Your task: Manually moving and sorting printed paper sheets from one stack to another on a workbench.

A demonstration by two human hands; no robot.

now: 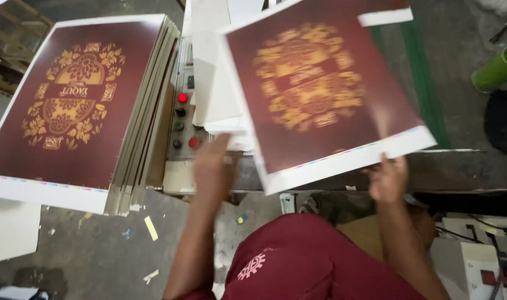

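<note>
- Holding a large maroon printed sheet (320, 94) with a gold ornamental emblem and a white border, the right hand (388, 179) grips the sheet's near edge, fingers curled under it and thumb on top.
- The left hand (211, 166) is raised beside the sheet's near left corner, fingers loosely spread; whether it actually touches the sheet cannot be told.
- The sheet is tilted in the air above a white machine table (211, 66), and its emblem is blurred.
- A thin strip of small coloured squares runs along the sheet's white near margin.
- A tall stack of matching maroon sheets (75, 105) lies to the left, well apart from the hands, its emblem sharp and its white border showing.
- Between stack and held sheet sits a grey control panel (182, 111) with red and dark round buttons.
- A green cylinder (496, 69) lies at the far right, on the grey floor.
</note>
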